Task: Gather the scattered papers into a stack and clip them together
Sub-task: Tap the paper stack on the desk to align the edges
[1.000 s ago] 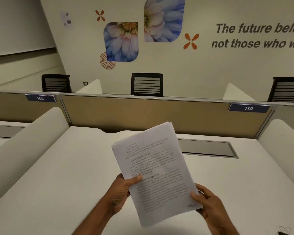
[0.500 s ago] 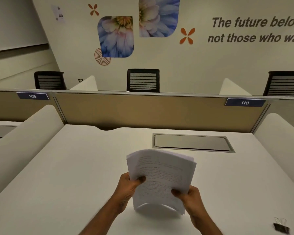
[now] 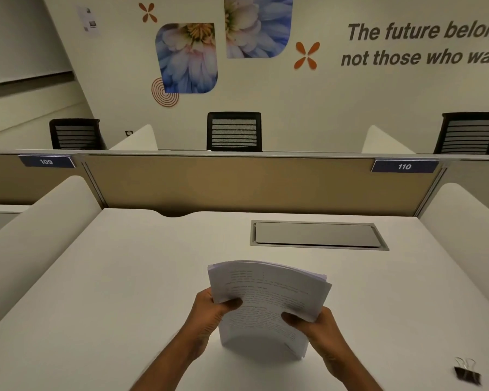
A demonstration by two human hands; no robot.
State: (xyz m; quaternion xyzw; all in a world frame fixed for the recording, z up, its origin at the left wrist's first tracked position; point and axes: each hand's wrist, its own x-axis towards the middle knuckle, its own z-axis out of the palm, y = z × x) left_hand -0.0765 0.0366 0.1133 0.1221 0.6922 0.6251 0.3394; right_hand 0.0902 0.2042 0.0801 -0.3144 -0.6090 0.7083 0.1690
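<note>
A grip is kept on the papers (image 3: 268, 306) from both sides: the left hand (image 3: 209, 311) is closed on the left edge with the thumb laid across the printed face, and the right hand (image 3: 319, 325) is closed on the right edge in the same way. The stack is held upright, bowed toward the camera, with its lower edge set on or just above the desk (image 3: 124, 292); contact cannot be told for certain. No loose sheets are seen elsewhere, so the gathering is judged done and the squaring of the edges is the step in hand. The binder clip (image 3: 467, 372) lies untouched near the desk's front right corner, well apart from the stack. For the next move, one hand would have to be freed to fetch it, while the sheets are kept aligned by the other.
</note>
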